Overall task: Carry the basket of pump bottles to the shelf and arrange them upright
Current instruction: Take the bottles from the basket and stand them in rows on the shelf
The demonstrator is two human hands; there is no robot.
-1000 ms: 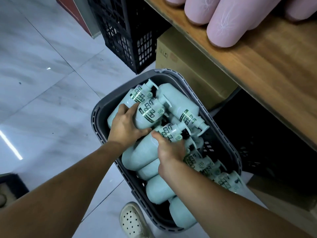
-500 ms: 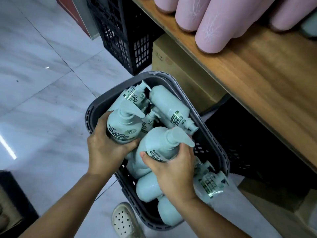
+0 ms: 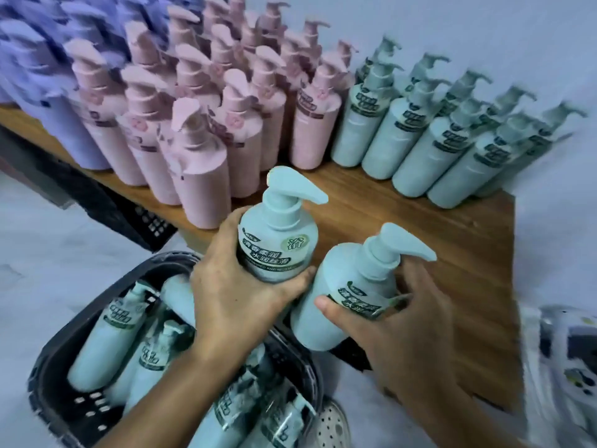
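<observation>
My left hand (image 3: 232, 295) grips a pale green pump bottle (image 3: 277, 234), upright, above the front edge of the wooden shelf (image 3: 452, 253). My right hand (image 3: 403, 331) holds a second pale green pump bottle (image 3: 352, 286), tilted slightly, just right of the first. Below my arms the dark basket (image 3: 64, 409) sits on the floor with several green bottles (image 3: 106, 344) lying in it. Rows of green bottles (image 3: 420, 143) stand upright at the shelf's back right.
Pink pump bottles (image 3: 200, 130) fill the shelf's middle and purple ones (image 3: 38, 76) its left. A black crate (image 3: 142, 218) sits under the shelf. A white perforated shoe (image 3: 332, 428) shows by the basket. Bare wood lies in front of the green rows.
Both hands have lifted their bottles out of the basket up to shelf height. The view has swung up from the basket to the shelf top and its standing bottles.
</observation>
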